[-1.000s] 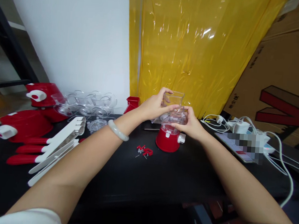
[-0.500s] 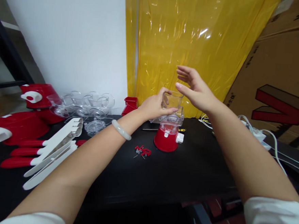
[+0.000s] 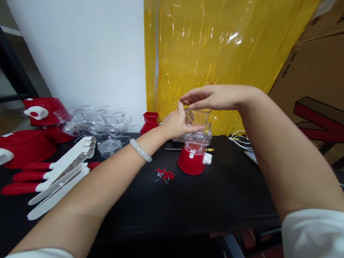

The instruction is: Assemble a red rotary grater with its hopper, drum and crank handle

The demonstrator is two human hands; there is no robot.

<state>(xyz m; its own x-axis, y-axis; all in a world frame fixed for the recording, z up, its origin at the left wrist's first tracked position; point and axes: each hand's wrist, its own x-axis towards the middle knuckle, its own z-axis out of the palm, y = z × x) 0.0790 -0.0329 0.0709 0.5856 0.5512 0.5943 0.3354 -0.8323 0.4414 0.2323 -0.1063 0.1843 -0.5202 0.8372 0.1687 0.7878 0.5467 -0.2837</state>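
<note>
A small appliance with a red round base (image 3: 191, 163) and a white knob stands on the black table (image 3: 202, 198). A clear plastic housing with a square funnel (image 3: 198, 121) sits on top of it. My left hand (image 3: 176, 123) is wrapped round the funnel's left side, thumb at the rim. My right hand (image 3: 209, 97) hovers palm down just above the funnel's mouth, fingers slightly curled and pointing left, fingertips by my left thumb. It holds nothing that I can see.
Small red clips with screws (image 3: 164, 174) lie left of the base. Further left are white and red handles (image 3: 59, 174), red housings (image 3: 23, 146), clear bowls (image 3: 102, 120) and a red cup (image 3: 149, 120). White cables (image 3: 242, 139) lie at right; yellow sheeting (image 3: 218, 49) hangs behind.
My right hand left the clear housing, rose above it, then swung left and came down over the funnel's mouth. My left hand kept its hold on the funnel.
</note>
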